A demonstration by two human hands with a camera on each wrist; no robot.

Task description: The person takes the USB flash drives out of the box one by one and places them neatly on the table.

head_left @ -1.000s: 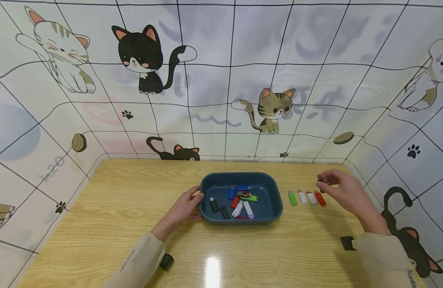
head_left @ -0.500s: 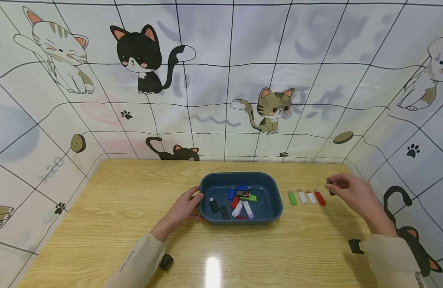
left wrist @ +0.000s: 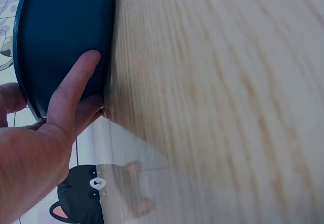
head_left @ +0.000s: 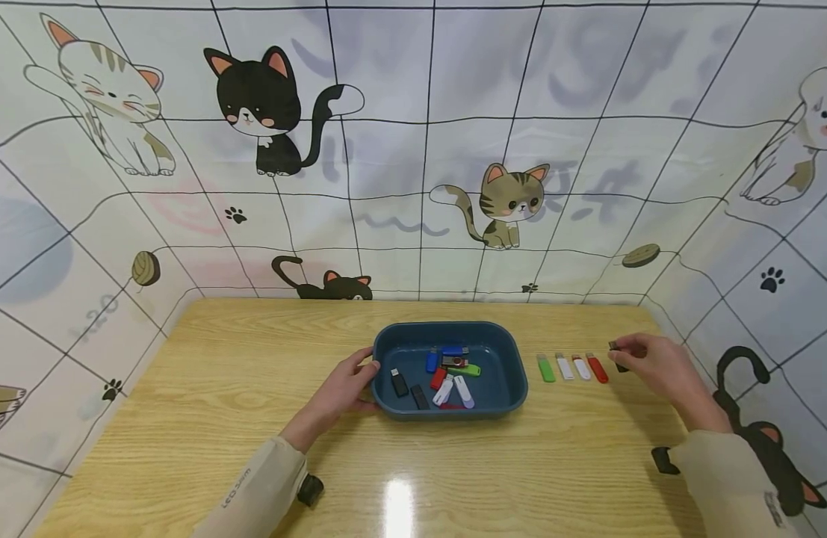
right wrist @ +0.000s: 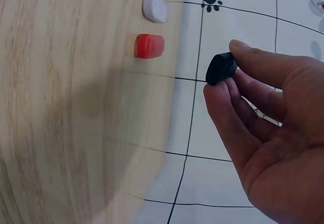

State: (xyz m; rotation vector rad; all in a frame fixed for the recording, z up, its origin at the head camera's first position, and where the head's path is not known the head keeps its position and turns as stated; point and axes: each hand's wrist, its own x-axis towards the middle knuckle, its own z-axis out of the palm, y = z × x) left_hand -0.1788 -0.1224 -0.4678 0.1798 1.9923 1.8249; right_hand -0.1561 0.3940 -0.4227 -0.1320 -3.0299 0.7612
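At the right of the table, my right hand point(head_left: 655, 364) pinches a black USB flash drive point(head_left: 617, 357) between thumb and fingertips. In the right wrist view the drive point(right wrist: 221, 68) appears held above the table. Just to its left lies a row of flash drives: a green one point(head_left: 546, 369), a white one point(head_left: 564, 368), a white one with a red end point(head_left: 581, 368) and a red one point(head_left: 598, 369). My left hand point(head_left: 342, 382) holds the left end of a dark blue plastic bin point(head_left: 521, 385); the left wrist view shows fingers against the bin's wall point(left wrist: 63, 37).
Inside the bin lie several more flash drives, among them a black one point(head_left: 399, 382), a blue one point(head_left: 455, 350) and a white one point(head_left: 463, 391). A cat-print cloth point(head_left: 400, 164) rises behind the wooden table point(head_left: 487, 478) and along both sides.
My right hand with the black flash drive has moved rightward past the red drive, then slightly down toward the table. The left hand and the bin stay in place.
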